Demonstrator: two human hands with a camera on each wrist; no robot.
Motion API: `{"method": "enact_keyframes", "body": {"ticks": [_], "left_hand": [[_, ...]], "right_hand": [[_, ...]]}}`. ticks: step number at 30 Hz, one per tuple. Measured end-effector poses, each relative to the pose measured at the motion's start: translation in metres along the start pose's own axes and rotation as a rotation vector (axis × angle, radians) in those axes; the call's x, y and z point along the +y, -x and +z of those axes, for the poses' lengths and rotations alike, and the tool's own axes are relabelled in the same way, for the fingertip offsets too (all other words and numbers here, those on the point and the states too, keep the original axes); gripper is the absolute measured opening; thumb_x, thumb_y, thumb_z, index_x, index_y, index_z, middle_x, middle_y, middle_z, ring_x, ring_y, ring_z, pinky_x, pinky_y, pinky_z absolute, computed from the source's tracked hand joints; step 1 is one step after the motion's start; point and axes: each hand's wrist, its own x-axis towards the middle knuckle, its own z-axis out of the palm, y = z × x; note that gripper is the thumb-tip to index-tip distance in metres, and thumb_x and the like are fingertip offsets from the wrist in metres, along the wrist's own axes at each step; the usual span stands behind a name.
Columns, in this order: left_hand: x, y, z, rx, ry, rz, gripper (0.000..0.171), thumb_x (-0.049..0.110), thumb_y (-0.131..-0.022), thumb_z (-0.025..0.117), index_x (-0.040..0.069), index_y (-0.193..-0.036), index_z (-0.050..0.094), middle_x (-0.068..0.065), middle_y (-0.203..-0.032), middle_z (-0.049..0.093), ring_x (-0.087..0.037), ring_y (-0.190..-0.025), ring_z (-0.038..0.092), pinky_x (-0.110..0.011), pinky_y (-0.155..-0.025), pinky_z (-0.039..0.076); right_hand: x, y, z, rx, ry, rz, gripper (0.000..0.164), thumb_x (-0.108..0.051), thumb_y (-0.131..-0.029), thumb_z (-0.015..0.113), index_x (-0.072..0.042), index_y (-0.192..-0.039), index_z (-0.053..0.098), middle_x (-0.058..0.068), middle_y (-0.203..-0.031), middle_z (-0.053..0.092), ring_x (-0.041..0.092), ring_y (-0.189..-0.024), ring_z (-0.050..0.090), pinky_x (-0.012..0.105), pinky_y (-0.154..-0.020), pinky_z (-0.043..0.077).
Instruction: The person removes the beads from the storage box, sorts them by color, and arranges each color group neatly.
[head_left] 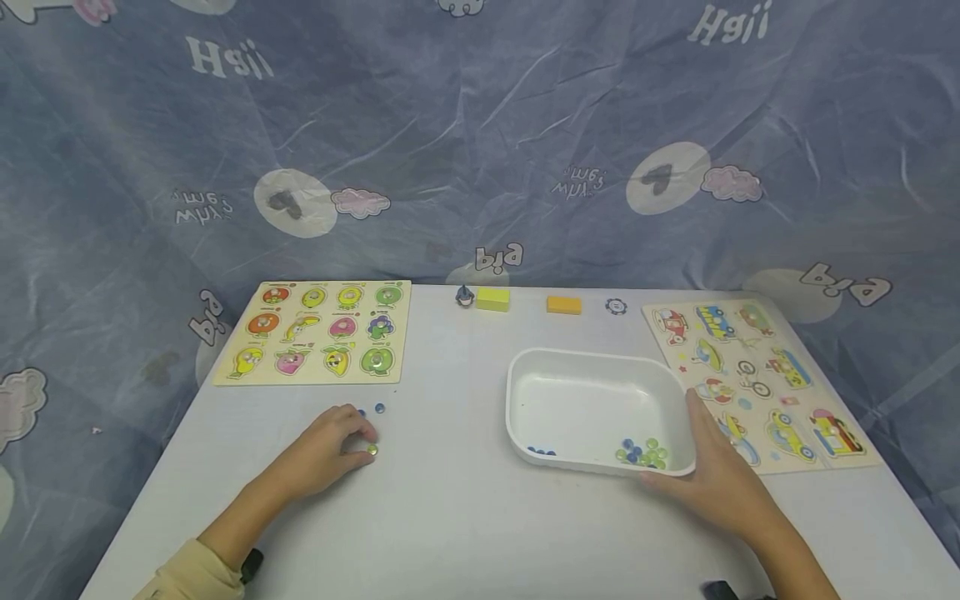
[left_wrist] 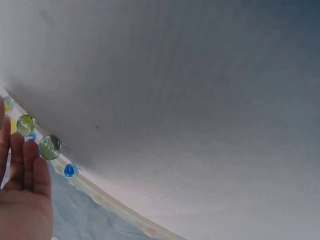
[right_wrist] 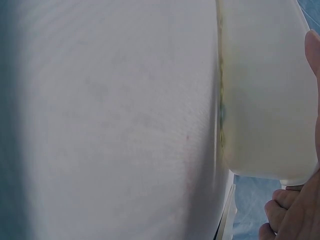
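Observation:
My left hand [head_left: 322, 450] lies low over the left part of the table, fingers reaching forward with a gap to the thumb. A yellow-green marble [head_left: 372, 449] sits by the thumb tip. In the left wrist view, green marbles [left_wrist: 50, 147] lie right at the fairly straight fingertips, and a blue marble [left_wrist: 70, 170] is just beyond. Another blue marble [head_left: 379, 408] rests past the fingers in the head view. My right hand [head_left: 720, 479] grips the right end of a white plastic tub [head_left: 592, 358], thumb at its near corner. Inside are blue and green marbles [head_left: 652, 454], gathered along the near side.
A fruit puzzle board [head_left: 311, 375] lies at the back left; a vehicle puzzle board [head_left: 825, 400] lies right, beside the tub. Along the back edge stand a small penguin figure [head_left: 464, 297], a yellow block [head_left: 492, 299], an orange block [head_left: 564, 305] and a round chip [head_left: 616, 307].

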Motion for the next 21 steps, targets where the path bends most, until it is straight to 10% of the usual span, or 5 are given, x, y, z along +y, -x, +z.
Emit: {"method": "enact_keyframes", "body": {"ticks": [11,21], "left_hand": [[0.021,0.005,-0.03,0.076,0.023,0.033,0.031,0.025,-0.074,0.08,0.021,-0.101,0.065,0.007,-0.101,0.06,-0.015,-0.1,0.056,-0.036,-0.089,0.05],[0.107,-0.017,-0.035,0.076,0.071,0.206,0.031,0.033,-0.082,0.073,0.031,-0.11,0.061,0.016,-0.108,0.057,-0.003,-0.107,0.05,-0.031,-0.094,0.048]], "right_hand": [[0.002,0.0,0.001,-0.001,0.01,0.0,0.133,-0.073,-0.063,0.068,-0.02,-0.148,-0.018,0.012,-0.159,-0.008,0.047,-0.142,0.008,0.071,-0.1,0.022],[0.001,0.0,0.001,0.006,0.004,0.0,0.133,-0.074,-0.063,0.068,-0.02,-0.148,-0.019,0.012,-0.159,-0.008,0.048,-0.142,0.009,0.071,-0.098,0.024]]}}
